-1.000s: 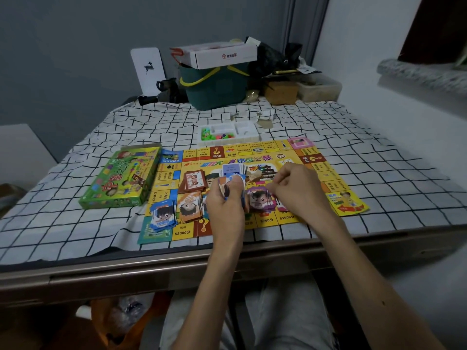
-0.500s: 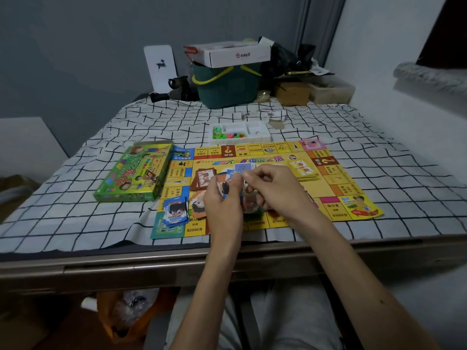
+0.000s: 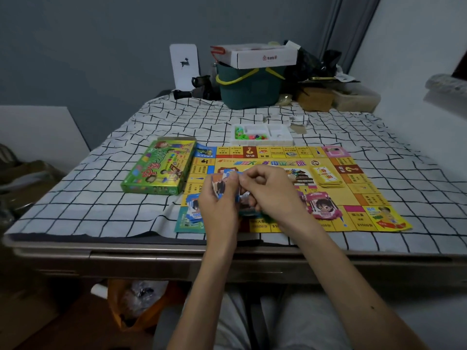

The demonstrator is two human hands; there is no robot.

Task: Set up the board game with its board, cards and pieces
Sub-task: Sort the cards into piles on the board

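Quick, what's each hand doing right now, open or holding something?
Left hand: closed, holding a stack of cards.
Right hand: closed, pinching at the same stack of cards.

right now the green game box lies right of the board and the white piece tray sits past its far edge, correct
Not quite. The head view shows the green game box lying left of the board, not right. The white piece tray does sit past its far edge.
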